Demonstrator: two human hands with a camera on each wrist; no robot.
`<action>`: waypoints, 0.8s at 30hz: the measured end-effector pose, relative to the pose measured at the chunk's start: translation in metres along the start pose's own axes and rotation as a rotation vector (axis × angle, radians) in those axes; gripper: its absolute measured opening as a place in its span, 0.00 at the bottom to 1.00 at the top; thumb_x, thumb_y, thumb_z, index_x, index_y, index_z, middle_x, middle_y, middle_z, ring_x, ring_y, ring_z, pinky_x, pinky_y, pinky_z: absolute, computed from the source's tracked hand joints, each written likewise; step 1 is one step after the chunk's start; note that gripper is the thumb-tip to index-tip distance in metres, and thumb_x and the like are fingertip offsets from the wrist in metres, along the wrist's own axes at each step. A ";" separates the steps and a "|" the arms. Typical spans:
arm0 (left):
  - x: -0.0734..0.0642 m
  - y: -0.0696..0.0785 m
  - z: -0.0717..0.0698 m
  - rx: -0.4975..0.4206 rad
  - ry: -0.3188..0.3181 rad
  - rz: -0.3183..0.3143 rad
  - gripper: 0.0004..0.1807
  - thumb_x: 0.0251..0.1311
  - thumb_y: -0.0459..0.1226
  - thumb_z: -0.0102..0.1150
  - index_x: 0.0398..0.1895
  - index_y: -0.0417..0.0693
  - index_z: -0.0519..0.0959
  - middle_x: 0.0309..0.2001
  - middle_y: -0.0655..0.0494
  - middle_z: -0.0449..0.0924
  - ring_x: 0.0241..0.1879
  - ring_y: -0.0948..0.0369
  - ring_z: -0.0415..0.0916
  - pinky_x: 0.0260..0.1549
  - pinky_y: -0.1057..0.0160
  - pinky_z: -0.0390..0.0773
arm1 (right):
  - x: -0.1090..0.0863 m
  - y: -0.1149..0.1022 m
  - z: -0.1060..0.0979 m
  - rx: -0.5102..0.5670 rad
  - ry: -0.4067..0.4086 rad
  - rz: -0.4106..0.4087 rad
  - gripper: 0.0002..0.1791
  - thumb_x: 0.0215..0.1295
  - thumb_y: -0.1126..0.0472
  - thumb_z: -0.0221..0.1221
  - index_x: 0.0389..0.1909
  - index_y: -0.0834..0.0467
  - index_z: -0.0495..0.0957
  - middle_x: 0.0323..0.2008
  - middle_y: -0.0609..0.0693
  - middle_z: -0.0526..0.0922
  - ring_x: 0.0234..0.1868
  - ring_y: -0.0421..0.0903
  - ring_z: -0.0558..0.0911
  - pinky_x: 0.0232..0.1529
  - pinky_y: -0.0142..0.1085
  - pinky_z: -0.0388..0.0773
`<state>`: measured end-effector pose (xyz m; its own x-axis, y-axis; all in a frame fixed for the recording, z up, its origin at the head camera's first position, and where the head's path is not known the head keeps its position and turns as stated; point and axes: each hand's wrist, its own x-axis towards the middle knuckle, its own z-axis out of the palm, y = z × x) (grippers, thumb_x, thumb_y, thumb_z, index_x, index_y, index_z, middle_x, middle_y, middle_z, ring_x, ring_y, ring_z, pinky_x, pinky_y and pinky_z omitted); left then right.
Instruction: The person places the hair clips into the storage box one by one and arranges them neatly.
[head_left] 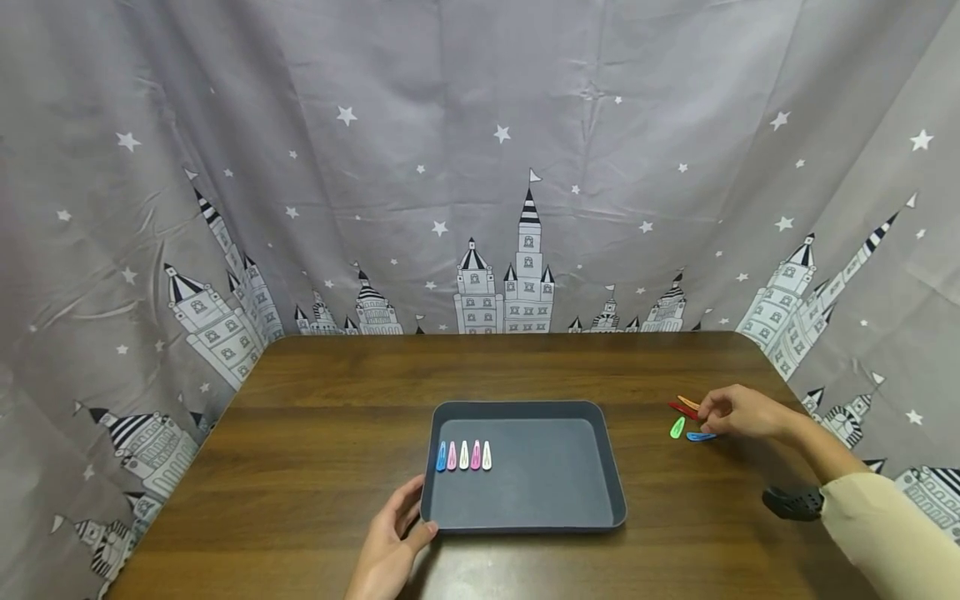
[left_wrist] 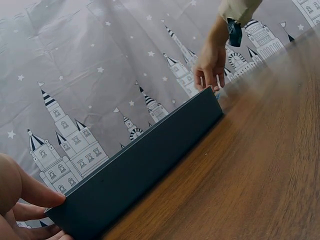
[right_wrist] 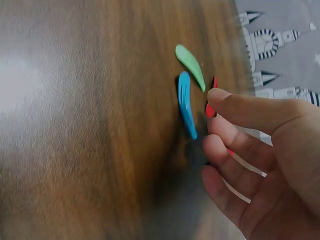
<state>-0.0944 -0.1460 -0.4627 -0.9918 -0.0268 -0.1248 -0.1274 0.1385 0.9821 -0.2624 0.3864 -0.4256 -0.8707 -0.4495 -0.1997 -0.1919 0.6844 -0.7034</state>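
Observation:
A grey rectangular tray sits on the table, my left hand gripping its near left corner. The thumb lies at the front wall and the fingers along the left side. Inside the tray, a blue snap hair clip heads a row of several, with pink and cream ones beside it. To the tray's right, my right hand hovers over loose hair clips, fingers loosely curled and thumb apart from them. Nearest are a blue clip, a green clip and a red clip partly hidden by the thumb.
An orange clip lies beside the red one, partly behind the hand. The wooden table ends at a grey curtain printed with castles and stars. A dark band circles the right wrist.

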 end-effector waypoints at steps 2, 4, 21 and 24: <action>0.000 0.000 0.000 -0.003 -0.002 0.002 0.36 0.62 0.21 0.59 0.74 0.26 0.61 0.71 0.27 0.64 0.69 0.35 0.65 0.64 0.47 0.72 | -0.003 0.006 0.000 0.009 -0.010 0.007 0.11 0.63 0.68 0.68 0.41 0.69 0.79 0.29 0.48 0.81 0.29 0.40 0.76 0.28 0.31 0.74; 0.000 -0.001 -0.001 -0.002 -0.003 0.003 0.36 0.62 0.21 0.59 0.74 0.26 0.61 0.71 0.27 0.64 0.69 0.35 0.65 0.64 0.47 0.73 | -0.005 0.012 0.001 0.035 -0.015 0.025 0.11 0.62 0.69 0.68 0.42 0.71 0.78 0.29 0.48 0.81 0.27 0.39 0.76 0.27 0.30 0.73; 0.000 -0.005 -0.002 0.001 -0.013 0.037 0.35 0.63 0.21 0.59 0.74 0.27 0.61 0.71 0.28 0.64 0.69 0.36 0.66 0.64 0.47 0.72 | -0.012 0.025 0.019 -0.047 0.058 -0.037 0.07 0.65 0.67 0.68 0.32 0.61 0.79 0.28 0.44 0.74 0.29 0.37 0.71 0.30 0.31 0.68; 0.000 -0.005 -0.002 0.000 -0.015 0.035 0.35 0.63 0.21 0.59 0.74 0.27 0.61 0.71 0.27 0.64 0.69 0.36 0.66 0.64 0.47 0.73 | -0.013 0.025 0.020 -0.059 0.052 -0.047 0.07 0.66 0.67 0.67 0.31 0.61 0.79 0.27 0.43 0.74 0.28 0.37 0.71 0.29 0.30 0.68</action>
<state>-0.0934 -0.1486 -0.4676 -0.9957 -0.0070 -0.0920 -0.0921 0.1394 0.9859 -0.2473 0.3979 -0.4544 -0.8824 -0.4521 -0.1305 -0.2579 0.6966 -0.6695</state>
